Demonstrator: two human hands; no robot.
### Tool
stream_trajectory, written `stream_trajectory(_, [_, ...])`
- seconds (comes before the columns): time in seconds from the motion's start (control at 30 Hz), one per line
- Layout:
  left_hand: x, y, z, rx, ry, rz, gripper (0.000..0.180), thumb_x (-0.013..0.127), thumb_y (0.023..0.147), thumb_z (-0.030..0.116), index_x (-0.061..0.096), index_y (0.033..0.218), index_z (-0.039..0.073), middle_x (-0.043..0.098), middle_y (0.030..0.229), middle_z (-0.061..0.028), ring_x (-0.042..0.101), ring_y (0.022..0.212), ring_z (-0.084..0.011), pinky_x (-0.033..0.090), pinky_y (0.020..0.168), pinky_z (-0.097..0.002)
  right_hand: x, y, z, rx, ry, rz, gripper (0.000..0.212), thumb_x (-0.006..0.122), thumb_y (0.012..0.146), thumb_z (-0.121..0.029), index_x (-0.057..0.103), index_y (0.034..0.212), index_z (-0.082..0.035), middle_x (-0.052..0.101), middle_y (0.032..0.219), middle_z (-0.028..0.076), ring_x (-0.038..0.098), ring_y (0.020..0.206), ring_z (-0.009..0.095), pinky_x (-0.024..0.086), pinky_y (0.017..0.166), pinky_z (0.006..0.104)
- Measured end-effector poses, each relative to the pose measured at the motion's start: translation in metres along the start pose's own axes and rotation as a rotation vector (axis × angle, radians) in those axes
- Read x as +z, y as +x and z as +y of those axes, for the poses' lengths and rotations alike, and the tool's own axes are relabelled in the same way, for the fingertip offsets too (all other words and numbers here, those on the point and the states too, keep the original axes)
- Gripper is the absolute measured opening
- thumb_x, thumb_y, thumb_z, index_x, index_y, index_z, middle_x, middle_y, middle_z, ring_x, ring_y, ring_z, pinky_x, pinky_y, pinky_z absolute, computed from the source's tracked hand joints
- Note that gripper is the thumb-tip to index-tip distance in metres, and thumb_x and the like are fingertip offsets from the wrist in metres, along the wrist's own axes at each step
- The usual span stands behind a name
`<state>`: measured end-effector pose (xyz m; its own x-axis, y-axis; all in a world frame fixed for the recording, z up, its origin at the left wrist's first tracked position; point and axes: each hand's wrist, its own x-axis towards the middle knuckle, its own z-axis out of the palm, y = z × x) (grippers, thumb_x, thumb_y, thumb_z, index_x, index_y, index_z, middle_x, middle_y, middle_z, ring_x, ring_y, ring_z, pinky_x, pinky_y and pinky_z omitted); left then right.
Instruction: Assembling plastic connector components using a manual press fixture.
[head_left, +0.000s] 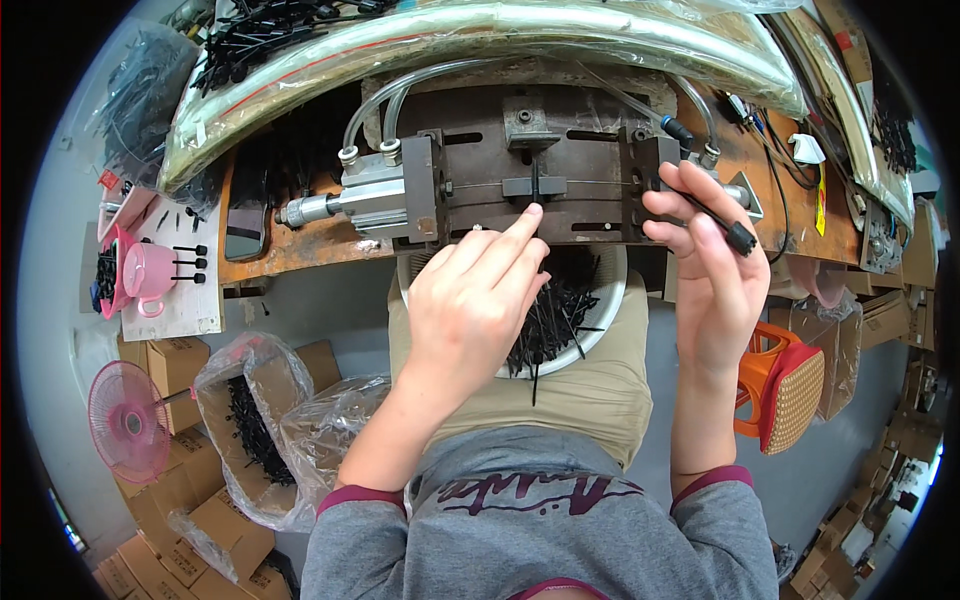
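My left hand (468,300) reaches over the clamping fixture (590,215), its index finger stretched out. That fingertip touches the lower end of a thin black part (535,180) standing in the small central block. Nothing shows in the left hand, though its thumb side is partly hidden. To the right, my right hand (715,270) is raised beside the fixture's right end. Its fingers hold a black rod with a thick, notched head (738,238), tilted down to the right. Below the fixture, a white tub (612,315) of many similar black rods (555,320) rests between my legs.
Silver air cylinders (375,200) with clear hoses flank the fixture on the wooden bench (290,255). A phone (247,215), a pink mug (148,275) and loose rods lie left. An orange stool (775,385), a pink fan (128,420) and cardboard boxes (175,490) stand around me.
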<state>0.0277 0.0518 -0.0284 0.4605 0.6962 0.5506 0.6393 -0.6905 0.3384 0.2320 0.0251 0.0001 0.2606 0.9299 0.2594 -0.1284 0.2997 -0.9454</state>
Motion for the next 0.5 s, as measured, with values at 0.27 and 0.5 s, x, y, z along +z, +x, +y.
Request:
stream_trajectory(0.27, [0.007, 0.01, -0.003, 0.0, 0.097, -0.056, 0.027, 0.083, 0.067, 0.013, 0.073, 0.091, 0.007, 0.072, 0.119, -0.0056, 0.067, 0.066, -0.0166, 0.049, 0.061, -0.0281, 0.003, -0.007, -0.005, -0.072, 0.117, -0.091, 0.064, 0.047, 0.101, -0.035, 0.041, 0.142, 0.014, 0.048, 0.14, 0.034, 0.057, 0.126, 0.041, 0.048, 0.103, 0.0442])
stream_trajectory(0.5, [0.007, 0.011, -0.003, -0.009, 0.101, -0.054, 0.027, 0.084, 0.067, 0.015, 0.072, 0.09, 0.008, 0.072, 0.118, -0.0049, 0.064, 0.059, -0.0165, 0.049, 0.058, -0.0271, 0.0, -0.014, 0.001, -0.162, -0.093, -0.201, 0.034, 0.071, 0.085, 0.005, 0.055, 0.115, 0.005, 0.056, 0.133, 0.03, 0.063, 0.119, 0.034, 0.054, 0.095, 0.0386])
